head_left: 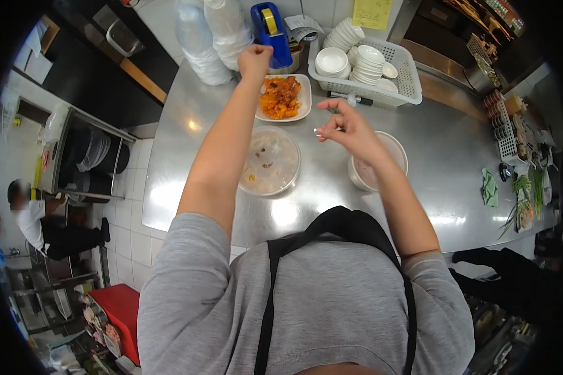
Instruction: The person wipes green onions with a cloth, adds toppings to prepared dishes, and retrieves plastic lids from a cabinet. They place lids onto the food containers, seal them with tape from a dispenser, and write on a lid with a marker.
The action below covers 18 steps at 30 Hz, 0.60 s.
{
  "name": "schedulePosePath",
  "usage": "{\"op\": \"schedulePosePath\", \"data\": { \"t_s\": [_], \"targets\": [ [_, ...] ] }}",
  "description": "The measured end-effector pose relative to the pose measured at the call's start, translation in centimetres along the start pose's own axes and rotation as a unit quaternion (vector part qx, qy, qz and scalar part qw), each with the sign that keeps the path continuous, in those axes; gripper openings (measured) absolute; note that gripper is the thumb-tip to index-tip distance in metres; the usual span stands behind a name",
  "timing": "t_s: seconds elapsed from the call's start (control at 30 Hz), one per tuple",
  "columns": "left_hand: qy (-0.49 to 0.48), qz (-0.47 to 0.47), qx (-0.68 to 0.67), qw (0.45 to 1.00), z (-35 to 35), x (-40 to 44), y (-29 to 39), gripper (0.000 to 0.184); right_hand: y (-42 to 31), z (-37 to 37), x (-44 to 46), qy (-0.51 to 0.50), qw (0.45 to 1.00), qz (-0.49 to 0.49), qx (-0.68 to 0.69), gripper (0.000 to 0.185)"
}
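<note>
My left hand [255, 61] is closed, fingers drawn together, beside a blue tape dispenser [280, 55] with a yellow roll. Whatever it may hold is hidden. Just below it sits a white square dish [305, 95] of orange-red sauced food [281, 97]. My right hand [351, 130] hovers to the right of that dish, fingers curled toward the thumb. A tiny white spot shows at its fingertips and something dark green between the fingers; neither can be named. Under my left forearm stands a round, clear-covered container [270, 164], and under my right wrist a round white tub [399, 147].
A grey plastic basket [408, 75] holds stacked white bowls [370, 59], with a black marker [353, 98] before it. Tall stacks of clear plastic [203, 40] stand at the back left. A green cloth [489, 187] lies right. Another person [34, 219] is at far left.
</note>
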<state>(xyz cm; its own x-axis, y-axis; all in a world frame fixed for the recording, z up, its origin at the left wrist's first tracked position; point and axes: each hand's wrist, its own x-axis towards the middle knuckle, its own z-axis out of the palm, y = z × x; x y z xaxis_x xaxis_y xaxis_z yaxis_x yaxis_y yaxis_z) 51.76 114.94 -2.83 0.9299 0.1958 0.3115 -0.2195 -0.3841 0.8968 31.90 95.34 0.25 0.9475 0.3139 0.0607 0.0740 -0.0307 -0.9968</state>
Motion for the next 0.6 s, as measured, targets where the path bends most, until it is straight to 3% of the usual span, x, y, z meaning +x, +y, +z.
{"op": "schedulePosePath", "data": {
  "t_s": [0.07,0.13,0.17,0.23,0.3,0.37,0.5,0.57,0.6],
  "targets": [
    [0.015,-0.084,-0.316,0.945,-3.4,-2.1,1.9,0.013,-0.1,-1.7,0.1,-0.052,0.998,0.038,-0.024,0.038],
    [0.063,-0.043,-0.399,0.914,-7.7,-5.4,4.2,0.015,-0.9,-3.0,0.7,-0.11,0.988,0.083,-0.072,0.037],
    [0.087,-0.038,-0.396,0.913,-9.7,-7.5,4.6,0.017,-1.0,-3.4,1.3,-0.115,0.988,0.082,-0.069,0.037],
    [0.14,-0.039,-0.374,0.916,-12.8,-11.9,4.8,0.019,-1.0,-3.8,2.9,-0.279,0.949,0.118,-0.089,0.03],
    [0.184,-0.072,-0.346,0.917,-14.6,-16.2,3.7,0.017,-0.5,-3.4,4.5,-0.339,0.925,0.123,-0.116,0.023],
    [0.198,-0.125,-0.334,0.913,-15.3,-19.6,1.2,0.015,1.5,-2.5,6.1,-0.433,0.859,0.175,-0.211,0.024],
    [0.222,-0.231,-0.307,0.896,-13.8,-23.6,-4.9,0.013,7.3,-0.6,8.0,-0.462,0.811,0.227,-0.278,0.02],
    [0.175,-0.272,-0.238,0.916,-12.7,-24.5,-5.8,0.014,9.0,0.3,8.3,-0.456,0.841,0.208,-0.202,0.018],
    [0.175,-0.271,-0.241,0.915,-12.3,-24.7,-6.0,0.014,7.8,1.1,8.4,-0.473,0.824,0.148,-0.273,0.019]
  ]
}}
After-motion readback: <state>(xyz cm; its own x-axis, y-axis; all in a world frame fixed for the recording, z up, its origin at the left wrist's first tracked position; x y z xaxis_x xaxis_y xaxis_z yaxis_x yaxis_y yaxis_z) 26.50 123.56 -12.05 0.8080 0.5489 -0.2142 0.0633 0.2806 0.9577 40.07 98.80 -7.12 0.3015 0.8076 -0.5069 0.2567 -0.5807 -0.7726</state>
